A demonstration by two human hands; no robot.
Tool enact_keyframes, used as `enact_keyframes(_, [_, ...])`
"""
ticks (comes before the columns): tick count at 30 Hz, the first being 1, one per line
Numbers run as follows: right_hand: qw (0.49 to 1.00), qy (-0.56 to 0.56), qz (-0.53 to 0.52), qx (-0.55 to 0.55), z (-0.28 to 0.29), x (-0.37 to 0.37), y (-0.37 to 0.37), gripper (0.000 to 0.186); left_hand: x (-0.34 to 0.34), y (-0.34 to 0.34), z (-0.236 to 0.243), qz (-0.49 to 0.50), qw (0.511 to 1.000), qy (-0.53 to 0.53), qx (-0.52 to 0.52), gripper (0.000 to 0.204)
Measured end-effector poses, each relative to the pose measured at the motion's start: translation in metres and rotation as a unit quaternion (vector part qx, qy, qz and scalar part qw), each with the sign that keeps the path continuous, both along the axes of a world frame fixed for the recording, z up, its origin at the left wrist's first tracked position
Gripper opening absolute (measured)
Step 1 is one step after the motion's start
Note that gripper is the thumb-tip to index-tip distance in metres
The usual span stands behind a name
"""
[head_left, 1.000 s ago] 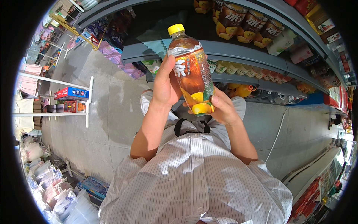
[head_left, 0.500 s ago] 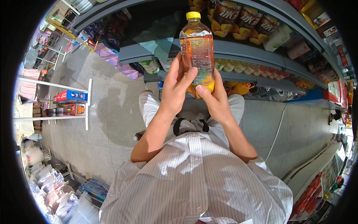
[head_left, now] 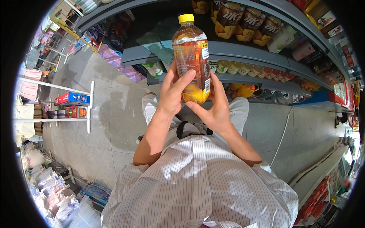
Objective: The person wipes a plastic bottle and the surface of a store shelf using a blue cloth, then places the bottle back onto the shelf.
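Between my two hands stands a drink bottle (head_left: 190,62) with a yellow cap and a brown, orange and yellow label. Small print and a barcode panel show on its right side. My left hand (head_left: 173,91) is wrapped round its lower left side, thumb across the front. At the lower right my right hand (head_left: 215,104) supports it, its thumb at the base and its fingers behind. The bottle leans slightly left, in front of the grey shelf unit (head_left: 232,51).
Several large lemon-patterned bottles (head_left: 228,19) stand on the upper shelf. A cloth (head_left: 157,45) hangs over the shelf edge, with small bottles (head_left: 243,68) below. To the left is a white rack (head_left: 90,106) with boxes (head_left: 72,98). A white cable (head_left: 281,136) crosses the floor at right.
The bottle has turned about its length, bringing the barcode side into view. It has shifted slightly left and tilted, and my right thumb has moved down toward its base.
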State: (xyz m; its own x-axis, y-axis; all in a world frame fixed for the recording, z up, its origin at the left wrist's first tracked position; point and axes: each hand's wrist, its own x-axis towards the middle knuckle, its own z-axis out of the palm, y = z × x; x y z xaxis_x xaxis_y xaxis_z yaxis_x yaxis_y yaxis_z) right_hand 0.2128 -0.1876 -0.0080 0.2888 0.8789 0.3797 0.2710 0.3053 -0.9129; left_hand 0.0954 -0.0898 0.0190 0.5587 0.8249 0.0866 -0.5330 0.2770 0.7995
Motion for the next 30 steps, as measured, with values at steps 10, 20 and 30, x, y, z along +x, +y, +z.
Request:
enact_keyframes(10, [0.992,0.093,0.079,-0.042,-0.006,0.044,0.007,0.069,-0.004,-0.004,-0.006,0.005,0.998,0.035,0.057,0.065])
enact_keyframes(20, [0.986,0.072,0.144,-0.047,0.069,0.045,0.034,0.09,-0.004,-0.019,-0.014,-0.056,0.992,0.058,0.094,0.078])
enact_keyframes(30, [0.964,0.175,0.178,-0.092,0.008,0.036,0.008,0.102,-0.011,-0.008,-0.013,-0.057,0.993,0.053,0.09,0.078])
